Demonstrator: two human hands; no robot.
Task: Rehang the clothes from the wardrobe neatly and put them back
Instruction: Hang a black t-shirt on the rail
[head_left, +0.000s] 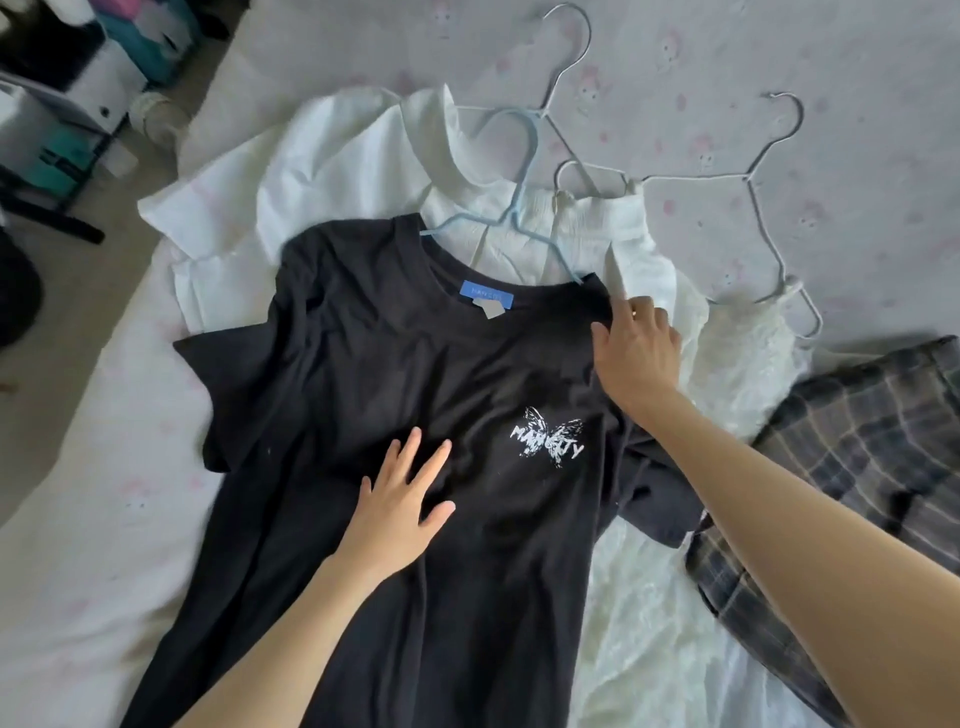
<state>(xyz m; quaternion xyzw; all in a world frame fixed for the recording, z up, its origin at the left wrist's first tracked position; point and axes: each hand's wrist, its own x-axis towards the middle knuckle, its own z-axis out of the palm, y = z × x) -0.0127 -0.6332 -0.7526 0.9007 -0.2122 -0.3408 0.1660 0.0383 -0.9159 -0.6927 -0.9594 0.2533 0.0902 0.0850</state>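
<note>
Head view — black T-shirt (363, 374) hides blue hanger's (511, 208) shoulders.

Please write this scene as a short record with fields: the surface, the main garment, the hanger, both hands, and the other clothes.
surface: bed with a pale sheet
main garment: black T-shirt, spread flat, butterfly print facing up
hanger: light blue hanger, its ends inside the T-shirt's neck opening, hook pointing away
left hand: flat on the T-shirt's chest, fingers spread
right hand: at the T-shirt's shoulder near the hanger's end; grip unclear
other clothes: white shirt beneath, white lace garment, plaid garment at right
</note>
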